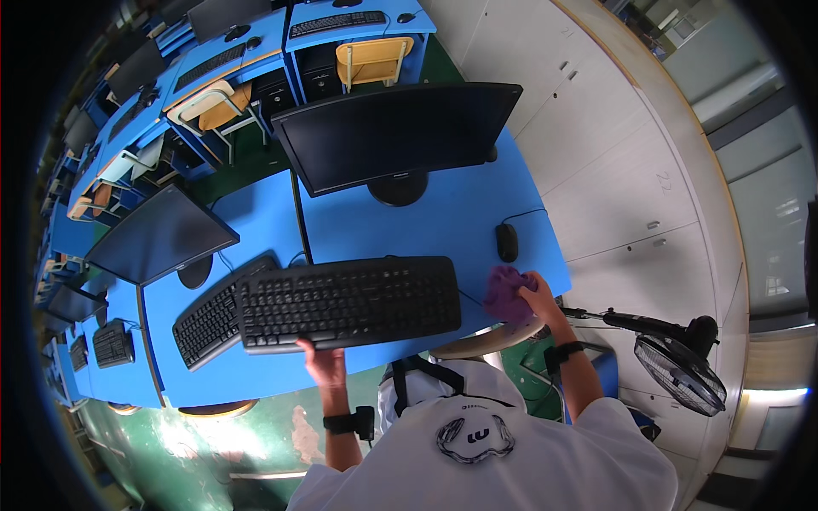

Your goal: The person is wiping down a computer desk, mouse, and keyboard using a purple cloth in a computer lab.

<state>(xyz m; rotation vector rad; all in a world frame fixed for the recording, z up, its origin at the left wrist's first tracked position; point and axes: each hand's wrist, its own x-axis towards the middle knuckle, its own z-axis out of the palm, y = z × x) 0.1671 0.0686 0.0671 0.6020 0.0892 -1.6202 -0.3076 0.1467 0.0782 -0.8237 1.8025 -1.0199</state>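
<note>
My left hand (325,363) grips the near edge of a black keyboard (349,302), with the thumb on top and the other fingers hidden beneath. The keyboard looks raised off the blue desk (345,223), and its left end overlaps a second black keyboard (213,319). Bunched in my right hand (540,300) is a purple cloth (506,292), held by the desk's right front edge. Just beyond the cloth lies a black mouse (507,243) with its cable running back.
A large black monitor (396,136) stands behind the keyboard, and another monitor (162,234) is to its left. A black fan (682,362) is at the right, near white cabinets (613,162). One stool seat (486,342) is tucked at the desk's front. More desks and wooden chairs (373,60) fill the far left.
</note>
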